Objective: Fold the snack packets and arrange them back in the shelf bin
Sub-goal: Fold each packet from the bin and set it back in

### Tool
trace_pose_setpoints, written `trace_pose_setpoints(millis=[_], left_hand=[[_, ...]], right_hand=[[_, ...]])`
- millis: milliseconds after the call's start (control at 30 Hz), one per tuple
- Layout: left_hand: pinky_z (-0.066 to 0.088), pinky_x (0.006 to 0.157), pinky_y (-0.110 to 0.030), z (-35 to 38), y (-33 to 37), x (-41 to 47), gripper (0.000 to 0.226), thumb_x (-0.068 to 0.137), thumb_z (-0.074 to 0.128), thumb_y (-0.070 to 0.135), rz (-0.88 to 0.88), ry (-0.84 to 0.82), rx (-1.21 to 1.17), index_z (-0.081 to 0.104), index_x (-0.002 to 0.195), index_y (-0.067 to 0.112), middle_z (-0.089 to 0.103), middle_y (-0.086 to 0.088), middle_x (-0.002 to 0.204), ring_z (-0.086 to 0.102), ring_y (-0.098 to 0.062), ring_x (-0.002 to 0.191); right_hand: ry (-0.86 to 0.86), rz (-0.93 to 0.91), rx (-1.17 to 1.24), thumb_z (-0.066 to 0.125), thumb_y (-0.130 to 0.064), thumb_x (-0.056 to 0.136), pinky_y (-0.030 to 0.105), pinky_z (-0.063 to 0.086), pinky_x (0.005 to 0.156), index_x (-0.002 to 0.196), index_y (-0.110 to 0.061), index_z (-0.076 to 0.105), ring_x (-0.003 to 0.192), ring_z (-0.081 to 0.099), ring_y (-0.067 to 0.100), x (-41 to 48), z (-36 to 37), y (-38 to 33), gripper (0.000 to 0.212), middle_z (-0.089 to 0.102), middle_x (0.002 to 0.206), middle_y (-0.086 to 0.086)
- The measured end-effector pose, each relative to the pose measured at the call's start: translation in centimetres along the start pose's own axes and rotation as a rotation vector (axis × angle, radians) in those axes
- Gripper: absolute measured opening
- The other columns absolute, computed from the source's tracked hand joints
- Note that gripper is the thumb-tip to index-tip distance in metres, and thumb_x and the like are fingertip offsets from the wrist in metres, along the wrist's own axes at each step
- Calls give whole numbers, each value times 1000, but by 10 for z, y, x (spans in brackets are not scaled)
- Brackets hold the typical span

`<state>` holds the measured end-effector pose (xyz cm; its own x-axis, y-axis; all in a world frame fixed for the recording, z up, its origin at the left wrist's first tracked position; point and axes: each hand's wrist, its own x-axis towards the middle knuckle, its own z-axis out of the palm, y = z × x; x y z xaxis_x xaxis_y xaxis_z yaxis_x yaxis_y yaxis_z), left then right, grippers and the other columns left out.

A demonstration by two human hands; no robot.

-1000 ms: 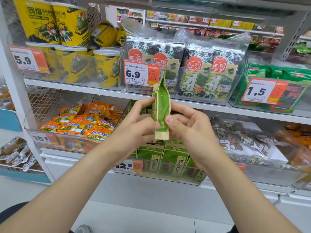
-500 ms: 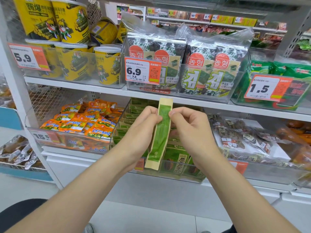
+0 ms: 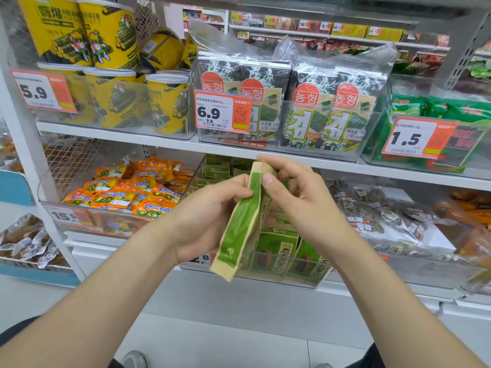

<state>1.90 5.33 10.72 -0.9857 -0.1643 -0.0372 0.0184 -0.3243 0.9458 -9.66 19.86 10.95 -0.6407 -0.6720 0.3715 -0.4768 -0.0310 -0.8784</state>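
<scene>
The left hand (image 3: 210, 216) is curled round the left side of the green packet (image 3: 239, 227), and its thumb presses on the front. The right hand (image 3: 300, 205) pinches the top of the packet. Its thumb is on the front and its first finger goes over the top edge, while the other fingers are bent loosely behind.

The packet looks long and thin, green down the middle with tan edges and tan ends. A crease runs along its length. It is tilted: the top is up near the shelf edge, and the bottom end points down and to the left.

The packet is in the air, right in front of the clear shelf bin (image 3: 279, 281) and hiding part of it. More green packets (image 3: 276, 251) of the same kind stand in rows in that bin.

Just to the left is a bin of orange packets (image 3: 127, 192). To the right lie bags of brown snacks (image 3: 372, 208). On the shelf above stand yellow tubs (image 3: 111, 35), dark seaweed packs (image 3: 313, 102) and orange price tags, one of which says 6.9 (image 3: 223, 111).
</scene>
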Motion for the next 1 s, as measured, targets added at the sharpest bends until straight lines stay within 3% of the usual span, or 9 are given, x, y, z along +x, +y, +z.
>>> trace_pose_setpoints(millis=[33,100,200,300,433,600,700,800,1000], left_hand=[[53,102,-60,0,-1,0,39,88,58,18,-3,-5,-8,62,125,6,67,-22,110,65,-35,101],[52,93,-56,-1,-3,-3,25,99,66,27,-17,-42,47,57,117,12,64,-19,109,62,-33,101],[58,83,-53,-5,-1,-10,37,102,66,38,9,-31,363,51,127,15,76,-6,117,75,-34,103],[63,86,-62,-7,1,-12,31,106,64,25,83,6,624,54,134,27,78,-3,120,78,-31,103],[61,81,-70,-8,6,-12,29,107,62,15,129,27,613,55,133,23,81,-5,114,79,-34,99],[57,68,-74,-10,4,-5,40,100,70,9,251,145,588,65,137,22,83,-7,102,77,-47,92],[64,65,-49,-18,0,1,40,99,71,4,371,182,578,69,135,20,83,-4,104,80,-35,93],[59,75,-21,-31,2,7,35,102,68,9,413,220,584,69,136,19,82,0,109,79,-12,96],[52,92,-37,-57,-3,25,12,104,65,36,369,508,1236,74,107,30,61,11,107,60,-5,95]], right_hand=[[4,-15,-60,71,-32,102,16,53,73,120,-32,73,87,55,-4,1,0,2,19,55,111,9],[71,-58,-115,73,-38,95,30,53,81,102,-28,72,89,59,6,5,-4,8,12,63,105,2],[199,-153,-192,73,-24,100,32,50,70,90,-19,64,72,61,7,9,-12,12,15,69,79,-10],[271,-264,-401,71,-19,101,22,50,74,91,-19,62,81,66,3,8,-12,12,13,70,82,-13],[304,-374,-486,67,-17,103,39,53,78,98,-14,61,89,69,17,9,-9,15,9,72,92,-5],[391,-468,-547,65,-20,105,22,41,66,105,-13,62,73,59,3,13,-7,12,8,70,90,-7],[296,-250,-303,72,-25,101,23,50,59,109,-18,60,61,62,5,17,-14,8,16,72,84,-8],[75,-21,42,74,-7,98,39,66,77,121,-15,58,84,80,19,15,-20,1,29,82,100,0],[394,-227,-119,78,1,92,34,62,76,106,-20,58,81,78,14,21,-16,15,33,77,94,-19]])
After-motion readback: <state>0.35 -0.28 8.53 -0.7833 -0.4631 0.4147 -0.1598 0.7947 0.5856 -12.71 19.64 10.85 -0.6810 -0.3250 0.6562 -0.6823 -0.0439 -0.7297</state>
